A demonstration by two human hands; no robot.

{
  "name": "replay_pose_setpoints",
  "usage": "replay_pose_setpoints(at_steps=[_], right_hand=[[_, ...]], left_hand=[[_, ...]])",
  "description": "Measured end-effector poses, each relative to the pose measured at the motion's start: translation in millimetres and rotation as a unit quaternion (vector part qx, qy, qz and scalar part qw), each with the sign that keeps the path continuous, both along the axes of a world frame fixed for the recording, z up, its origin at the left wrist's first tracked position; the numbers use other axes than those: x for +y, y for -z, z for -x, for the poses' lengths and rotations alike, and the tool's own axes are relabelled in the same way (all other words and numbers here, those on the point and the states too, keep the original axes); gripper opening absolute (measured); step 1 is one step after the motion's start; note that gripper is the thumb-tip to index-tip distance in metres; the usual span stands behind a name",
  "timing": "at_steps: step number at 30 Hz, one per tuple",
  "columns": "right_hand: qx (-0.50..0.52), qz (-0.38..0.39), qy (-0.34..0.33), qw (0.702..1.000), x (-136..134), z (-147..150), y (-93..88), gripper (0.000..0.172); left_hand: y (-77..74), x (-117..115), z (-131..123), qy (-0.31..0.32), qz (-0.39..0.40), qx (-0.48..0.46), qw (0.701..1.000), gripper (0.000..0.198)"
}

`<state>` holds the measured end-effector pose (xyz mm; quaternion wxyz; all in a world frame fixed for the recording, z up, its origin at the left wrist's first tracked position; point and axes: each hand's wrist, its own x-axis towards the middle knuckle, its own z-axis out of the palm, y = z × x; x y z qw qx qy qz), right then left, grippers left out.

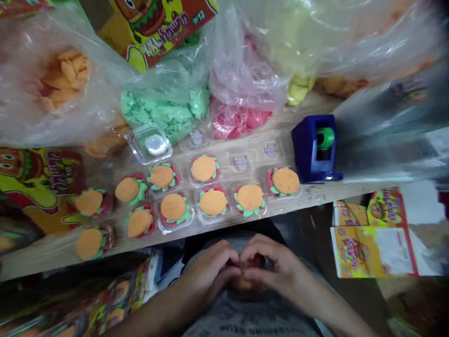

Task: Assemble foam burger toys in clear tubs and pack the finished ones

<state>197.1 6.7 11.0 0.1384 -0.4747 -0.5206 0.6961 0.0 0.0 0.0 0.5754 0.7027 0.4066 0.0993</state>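
Note:
My left hand and my right hand meet in front of my body, just past the table's near edge. Both have fingers curled and tips touching, closed around what looks like a marshmallow burger. Its orange part shows below the fingers; the rest is mostly hidden and blurred. On the table before me, marshmallow burgers with orange tops, green frills and red layers sit in clear plastic trays, such as this one and another. An open clear lid lies behind them.
Bags of green pieces, red pieces and orange pieces line the table's back. A blue tape dispenser with green tape stands at the right. Printed boxes lie lower right; another box is at left.

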Motion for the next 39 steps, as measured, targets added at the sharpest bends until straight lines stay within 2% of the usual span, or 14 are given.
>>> replay_pose_setpoints(at_steps=[5,9,18,21,25,28,31,33,35,39], right_hand=[[-0.010,-0.050,-0.037,0.998,-8.1,4.1,1.9,0.006],[-0.024,-0.035,-0.014,0.999,-12.5,5.8,-0.2,0.006],[-0.026,0.084,-0.012,0.996,-8.2,12.2,-5.3,0.006],[-0.025,0.086,-0.013,0.996,-1.6,17.5,-4.5,0.006],[-0.026,0.053,0.031,0.998,7.2,19.9,-3.6,0.012],[0.033,0.029,0.083,0.996,8.2,12.2,-8.5,0.024],[0.120,0.107,0.124,0.979,3.8,2.6,-19.4,0.061],[0.151,0.148,0.142,0.967,0.0,0.5,-27.6,0.079],[0.147,0.134,0.165,0.966,-2.4,2.6,-34.7,0.083],[0.129,0.067,0.204,0.968,-1.8,10.9,-42.0,0.077]], left_hand=[[3.9,-17.3,-2.8,-0.008,-0.117,-0.001,0.993,0.010],[9.2,-19.4,-6.3,-0.017,-0.138,-0.033,0.990,0.015],[4.4,-21.7,1.2,-0.031,-0.076,-0.082,0.993,0.016],[0.4,-19.6,7.7,-0.023,-0.006,-0.043,0.999,0.011],[-6.7,-9.1,13.0,-0.070,0.094,-0.012,0.993,0.010],[-14.9,0.5,13.5,-0.119,0.129,-0.038,0.984,0.009],[-28.1,7.3,15.4,-0.194,0.115,-0.110,0.968,0.005],[-38.0,10.5,17.6,-0.217,0.085,-0.164,0.959,0.005],[-46.4,13.2,19.2,-0.212,0.044,-0.194,0.957,0.010],[-55.1,18.0,18.2,-0.197,-0.037,-0.204,0.958,0.026]])
